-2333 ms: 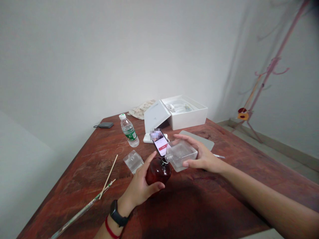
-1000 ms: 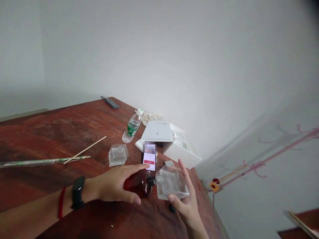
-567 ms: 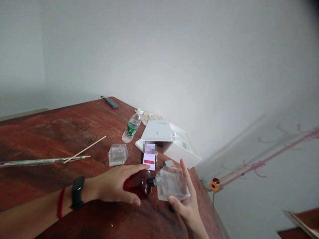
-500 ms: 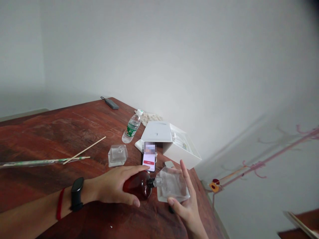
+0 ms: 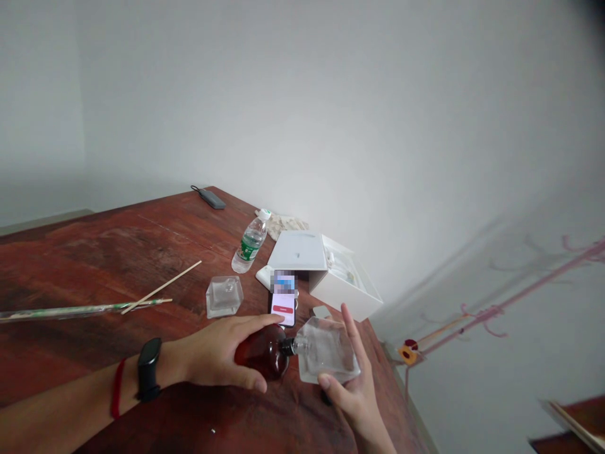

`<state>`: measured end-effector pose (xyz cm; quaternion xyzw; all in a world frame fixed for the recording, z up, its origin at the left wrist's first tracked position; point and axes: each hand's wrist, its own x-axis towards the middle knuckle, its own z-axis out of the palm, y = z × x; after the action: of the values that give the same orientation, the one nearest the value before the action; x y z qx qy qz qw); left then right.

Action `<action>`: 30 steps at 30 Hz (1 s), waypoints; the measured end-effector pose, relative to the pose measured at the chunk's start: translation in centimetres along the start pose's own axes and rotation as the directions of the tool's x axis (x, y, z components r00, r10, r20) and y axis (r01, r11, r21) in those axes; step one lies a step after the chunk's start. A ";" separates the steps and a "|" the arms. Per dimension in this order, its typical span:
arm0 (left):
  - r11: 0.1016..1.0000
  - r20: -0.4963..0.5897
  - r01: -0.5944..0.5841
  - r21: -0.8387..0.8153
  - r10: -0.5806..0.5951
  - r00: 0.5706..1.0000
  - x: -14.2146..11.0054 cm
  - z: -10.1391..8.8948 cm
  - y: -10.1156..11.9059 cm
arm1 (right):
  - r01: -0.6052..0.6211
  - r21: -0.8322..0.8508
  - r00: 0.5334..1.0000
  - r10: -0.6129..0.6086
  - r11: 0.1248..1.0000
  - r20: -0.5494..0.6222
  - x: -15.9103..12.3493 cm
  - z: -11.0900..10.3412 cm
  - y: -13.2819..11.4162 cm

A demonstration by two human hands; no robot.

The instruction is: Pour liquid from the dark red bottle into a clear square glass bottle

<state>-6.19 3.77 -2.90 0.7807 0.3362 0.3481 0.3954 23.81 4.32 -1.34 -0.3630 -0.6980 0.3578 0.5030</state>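
My left hand (image 5: 222,358) is wrapped round a dark red-brown bottle (image 5: 265,357) that rests on the wooden table (image 5: 94,252). My right hand (image 5: 355,389) holds a clear square glass bottle (image 5: 327,357) tipped on its side, its neck meeting the mouth of the brown bottle. A black watch and a red band sit on my left wrist. A phone (image 5: 283,302) with a lit screen stands just behind the bottles.
A second clear square glass bottle (image 5: 224,296) sits to the left. A water bottle (image 5: 250,242), an open white box (image 5: 331,271), a thin wooden stick (image 5: 161,287), a long glass rod (image 5: 80,309) and a small dark device (image 5: 212,198) lie further off. The table edge is close on the right.
Since 2.3 s ago the camera has swung, so the table now runs to the left. Both hands keep the same hold on the two bottles, neck to neck.
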 end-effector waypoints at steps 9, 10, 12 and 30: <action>1.000 -0.006 -0.004 -0.013 0.004 1.000 0.0 0.0 0.0 | 0.032 0.007 0.999 -0.032 0.999 0.010 0.0 0.0 0.0; 1.000 -0.003 -0.003 -0.015 0.003 1.000 0.1 0.0 0.0 | 0.036 0.007 0.999 -0.036 0.999 0.009 0.0 0.0 0.0; 1.000 0.002 0.000 -0.012 0.000 1.000 0.1 0.0 0.0 | 0.039 0.009 0.999 -0.039 0.999 0.007 0.0 0.1 -0.2; 1.000 -0.004 -0.009 -0.024 0.009 1.000 0.0 -0.1 0.1 | 0.073 -0.015 0.997 -0.074 0.997 -0.020 0.3 0.1 -0.1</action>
<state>-6.20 3.78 -2.76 0.7767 0.3296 0.3554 0.4023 23.60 4.54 -1.17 -0.3442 -0.7082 0.3305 0.5203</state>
